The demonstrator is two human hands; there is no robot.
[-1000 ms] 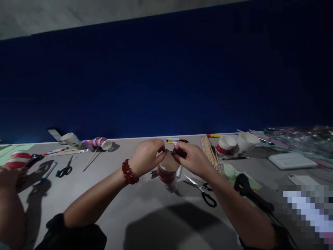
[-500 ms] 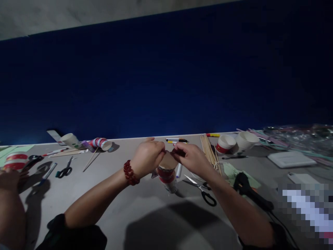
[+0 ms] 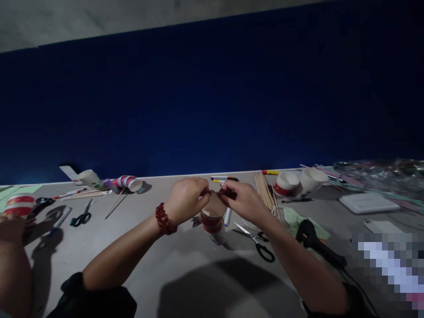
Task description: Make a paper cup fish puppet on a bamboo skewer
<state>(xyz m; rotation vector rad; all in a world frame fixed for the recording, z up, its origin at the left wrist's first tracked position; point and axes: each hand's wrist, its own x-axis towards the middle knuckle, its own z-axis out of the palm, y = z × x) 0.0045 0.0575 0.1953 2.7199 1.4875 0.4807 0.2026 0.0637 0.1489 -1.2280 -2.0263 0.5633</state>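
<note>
Stacked red-and-white paper cups [image 3: 213, 226] stand on the table before me, with a tan round top [image 3: 214, 206] facing up. Just above that top, my left hand [image 3: 187, 198], with a red bead bracelet [image 3: 164, 219] at its wrist, is closed in a pinch. My right hand [image 3: 243, 201] pinches opposite it. A thin dark strip [image 3: 212, 191] runs between the fingertips of both hands; its kind is too small to tell. Black-handled scissors [image 3: 256, 242] lie partly open beside my right forearm. A small dark piece [image 3: 196, 221] shows left of the cups.
Wooden sticks [image 3: 264, 189], white cups [image 3: 313, 181] and a black glue gun [image 3: 319, 245] lie to the right. Left are more scissors [image 3: 83, 217], a tipped red cup [image 3: 128, 183] and another person's hand [image 3: 15, 227] at a striped cup [image 3: 20, 204]. A blue partition [image 3: 198, 106] stands behind.
Both hands keep their pinch above the cups. My left hand has shifted slightly left, and the dark strip shows more clearly between the fingers.
</note>
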